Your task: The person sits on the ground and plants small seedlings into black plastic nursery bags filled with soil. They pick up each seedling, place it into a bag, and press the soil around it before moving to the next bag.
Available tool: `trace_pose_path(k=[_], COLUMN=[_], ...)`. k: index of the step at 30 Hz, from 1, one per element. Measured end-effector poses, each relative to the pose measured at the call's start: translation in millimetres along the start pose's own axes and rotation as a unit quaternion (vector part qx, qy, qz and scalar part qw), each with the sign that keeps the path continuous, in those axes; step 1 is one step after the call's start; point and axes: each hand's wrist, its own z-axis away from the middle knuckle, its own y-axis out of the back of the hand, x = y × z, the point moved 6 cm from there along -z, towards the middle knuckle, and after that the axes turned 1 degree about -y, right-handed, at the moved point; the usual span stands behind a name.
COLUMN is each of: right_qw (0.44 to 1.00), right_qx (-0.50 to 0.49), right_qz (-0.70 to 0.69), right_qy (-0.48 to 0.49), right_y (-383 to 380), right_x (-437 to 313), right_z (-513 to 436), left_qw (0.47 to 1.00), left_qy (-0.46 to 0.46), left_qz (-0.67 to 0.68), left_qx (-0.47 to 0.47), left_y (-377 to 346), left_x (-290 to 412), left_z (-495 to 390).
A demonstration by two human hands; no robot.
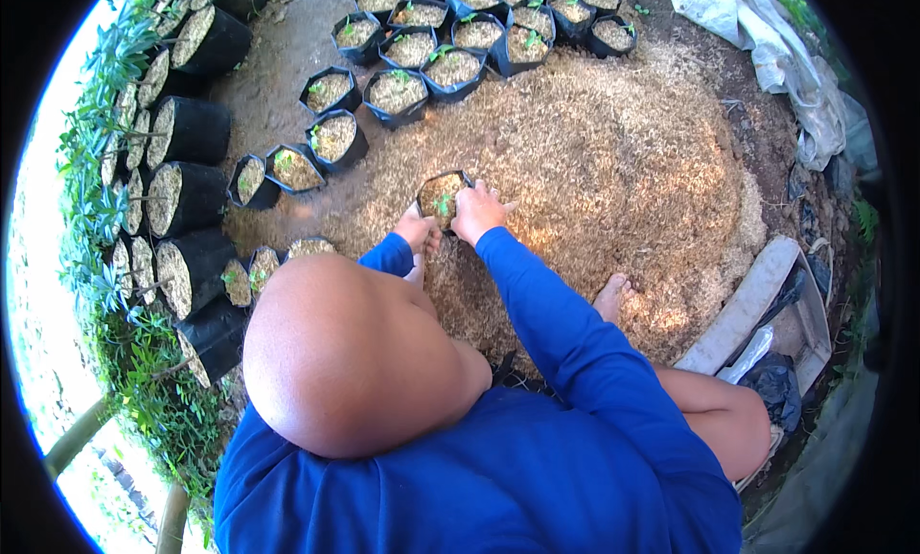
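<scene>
Between my two hands is a black plastic grow bag [431, 192] holding a small green seedling [442, 204] in husk-covered soil. My left hand [418, 230] grips its lower left side, with the fingers curled. On the right, my right hand [480, 210] holds the bag's rim, thumb and fingers spread along the edge. A broad heap of husk mulch [618, 158], tan and loose, reaches from the bag to the right. Part of the bag's right side and base is hidden by my hands.
Several bagged seedlings [395, 92] stand ahead and to the left. Larger black bags with woody-stemmed plants [190, 198] line the left edge. A grey container [755, 302] with plastic inside lies at right; white sheeting [783, 58] is beyond. My bare foot [612, 295] rests on the husks.
</scene>
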Motion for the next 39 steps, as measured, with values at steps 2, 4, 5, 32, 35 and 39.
trace_pose_path(k=[2,4,5,32,35,39], right_qw=[1.000,0.997,0.991,0.978,0.985,0.945], right_qx=[0.017,0.067,0.109,0.020,0.011,0.122], right_qz=[-0.004,-0.045,-0.069,0.208,0.170,0.221], right_qy=[0.007,0.021,0.028,-0.032,-0.015,0.210], right_y=[4,19,30,56,28,-3], right_x=[-3,-4,-2,144,136,152], right_z=[-3,-6,-7,23,41,64], left_qw=[0.999,0.997,0.996,0.903,0.885,0.804], left_qy=[-0.023,0.017,0.028,-0.294,-0.328,-0.427], left_qz=[-0.018,-0.036,-0.038,-0.286,-0.308,-0.403], left_qx=[0.029,0.062,0.080,0.126,0.116,0.097], left_y=[5,7,8,28,20,-6], left_x=[9,10,11,47,66,86], left_z=[4,8,10,1,11,48])
